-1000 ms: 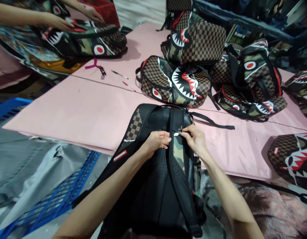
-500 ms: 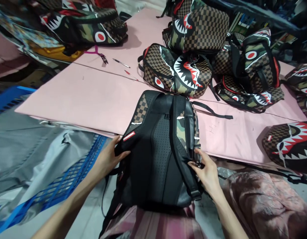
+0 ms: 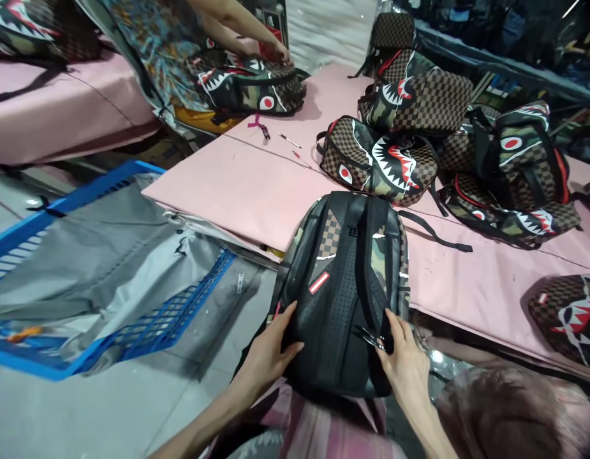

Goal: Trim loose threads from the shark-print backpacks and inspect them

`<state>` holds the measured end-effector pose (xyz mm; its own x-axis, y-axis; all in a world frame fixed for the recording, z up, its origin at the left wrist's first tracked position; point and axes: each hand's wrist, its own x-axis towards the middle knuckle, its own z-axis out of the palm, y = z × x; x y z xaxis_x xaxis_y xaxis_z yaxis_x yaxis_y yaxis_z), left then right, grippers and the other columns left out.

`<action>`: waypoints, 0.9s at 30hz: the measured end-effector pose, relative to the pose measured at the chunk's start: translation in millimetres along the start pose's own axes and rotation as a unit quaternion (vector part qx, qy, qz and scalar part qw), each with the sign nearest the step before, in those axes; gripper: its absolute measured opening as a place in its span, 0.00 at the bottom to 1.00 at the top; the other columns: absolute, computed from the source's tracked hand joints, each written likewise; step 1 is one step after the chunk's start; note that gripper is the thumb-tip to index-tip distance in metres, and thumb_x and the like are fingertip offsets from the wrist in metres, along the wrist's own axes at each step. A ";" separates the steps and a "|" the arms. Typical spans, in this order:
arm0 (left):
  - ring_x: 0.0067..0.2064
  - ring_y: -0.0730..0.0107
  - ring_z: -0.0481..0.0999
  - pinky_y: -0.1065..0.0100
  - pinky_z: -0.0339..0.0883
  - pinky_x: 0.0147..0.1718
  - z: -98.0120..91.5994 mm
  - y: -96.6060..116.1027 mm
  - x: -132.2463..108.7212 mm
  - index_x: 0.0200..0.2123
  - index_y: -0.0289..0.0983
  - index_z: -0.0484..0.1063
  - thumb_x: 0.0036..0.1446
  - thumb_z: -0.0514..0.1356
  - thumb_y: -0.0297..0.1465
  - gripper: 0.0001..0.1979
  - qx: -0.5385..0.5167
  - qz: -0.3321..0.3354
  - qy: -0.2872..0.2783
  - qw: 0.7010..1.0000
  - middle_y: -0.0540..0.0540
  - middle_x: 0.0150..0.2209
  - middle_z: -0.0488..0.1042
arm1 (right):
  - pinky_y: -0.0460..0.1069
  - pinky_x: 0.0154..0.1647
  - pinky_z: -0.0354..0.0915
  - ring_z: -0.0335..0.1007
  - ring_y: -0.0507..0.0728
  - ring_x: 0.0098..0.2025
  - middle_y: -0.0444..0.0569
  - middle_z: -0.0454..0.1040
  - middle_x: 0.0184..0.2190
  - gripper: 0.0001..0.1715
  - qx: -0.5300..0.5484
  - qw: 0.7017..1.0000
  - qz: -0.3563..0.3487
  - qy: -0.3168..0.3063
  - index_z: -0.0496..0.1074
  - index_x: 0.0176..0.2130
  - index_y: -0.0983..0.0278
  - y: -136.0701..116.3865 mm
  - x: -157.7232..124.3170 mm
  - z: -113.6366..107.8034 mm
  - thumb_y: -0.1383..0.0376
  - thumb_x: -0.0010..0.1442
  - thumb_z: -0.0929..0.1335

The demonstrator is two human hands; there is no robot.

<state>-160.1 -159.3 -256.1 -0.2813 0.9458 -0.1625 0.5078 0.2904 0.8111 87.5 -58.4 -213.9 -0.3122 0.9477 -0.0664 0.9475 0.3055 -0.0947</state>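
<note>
A black backpack (image 3: 342, 299) with checkered and camouflage patches leans against the table edge, its back panel and shoulder straps facing up at me. My left hand (image 3: 275, 344) grips its lower left side, with the thumb on the back panel and the fingers along the edge. On the opposite side, my right hand (image 3: 404, 350) holds small thread snips (image 3: 371, 338), the blades pointing left over the panel. The same hand rests against the bag's right edge. A loose strap (image 3: 438, 231) trails onto the table beside the bag's top.
The pink table (image 3: 218, 185) bears several shark-mouth backpacks (image 3: 395, 162), a pen (image 3: 289, 140) and pink-handled pliers (image 3: 263, 131). A blue basket (image 3: 84, 366) with grey lining stands at left. Another person's arm (image 3: 247, 25) reaches over a backpack (image 3: 256, 89) at the far end.
My view has swung left and up, bringing another person into sight. My left hand has slid lower along the backpack's side. The snips now show more clearly in my right hand.
</note>
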 end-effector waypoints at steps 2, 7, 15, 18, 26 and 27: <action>0.56 0.56 0.65 0.54 0.61 0.54 -1.6 -3.5 0.7 0.60 0.36 0.55 0.51 0.56 0.31 0.31 -0.004 -0.003 -0.005 1.000 0.38 0.56 0.65 | 0.49 0.27 0.69 0.74 0.58 0.36 0.50 0.68 0.52 0.30 0.003 1.000 0.001 0.005 0.58 0.58 0.59 -1.0 -1.6 0.5 0.66 0.57 0.64; 0.57 0.57 0.65 0.55 0.61 0.54 -3.2 -3.1 -0.2 0.60 0.35 0.54 0.52 0.55 0.31 0.31 0.018 0.003 -0.005 1.000 0.37 0.56 0.65 | 0.51 0.33 0.70 0.74 0.60 0.41 0.51 0.68 0.52 0.29 0.052 0.998 0.012 0.017 0.60 0.57 0.59 0.4 -3.9 2.3 0.67 0.56 0.63; 0.47 0.56 0.71 0.57 0.68 0.44 -35.7 50.0 100.8 0.62 0.37 0.49 0.55 0.53 0.36 0.32 0.133 0.055 0.091 0.985 0.38 0.50 0.66 | 0.56 0.50 0.65 0.68 0.61 0.51 0.53 0.70 0.51 0.31 0.357 0.929 0.044 0.084 0.61 0.57 0.62 11.9 70.2 -16.7 0.59 0.54 0.65; 0.48 0.57 0.70 0.59 0.65 0.47 -43.5 52.9 160.3 0.60 0.36 0.52 0.55 0.53 0.37 0.30 0.140 0.102 0.142 0.975 0.40 0.46 0.68 | 0.56 0.51 0.64 0.70 0.60 0.48 0.54 0.74 0.46 0.28 0.464 0.874 0.084 0.118 0.67 0.52 0.67 17.7 123.3 -29.1 0.55 0.55 0.64; 0.53 0.58 0.66 0.60 0.63 0.49 -61.4 52.6 249.4 0.59 0.38 0.54 0.57 0.49 0.41 0.28 0.164 0.071 0.156 0.971 0.40 0.54 0.63 | 0.47 0.26 0.66 0.71 0.55 0.28 0.48 0.77 0.30 0.25 0.554 0.810 0.170 0.089 0.73 0.40 0.67 54.8 217.9 -33.5 0.50 0.51 0.67; 0.55 0.57 0.65 0.59 0.62 0.50 -66.8 60.3 263.4 0.59 0.37 0.54 0.57 0.49 0.41 0.28 0.169 0.069 0.160 0.970 0.39 0.55 0.63 | 0.48 0.30 0.67 0.72 0.56 0.31 0.48 0.77 0.33 0.25 0.549 0.815 0.159 0.098 0.74 0.40 0.66 59.2 228.1 -33.7 0.51 0.50 0.68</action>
<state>-258.0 97.5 -212.4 -0.4027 0.9012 0.1601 0.7811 0.2472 0.5734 74.7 178.9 -201.1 0.0566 0.9922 -0.1112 0.3117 -0.1233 -0.9421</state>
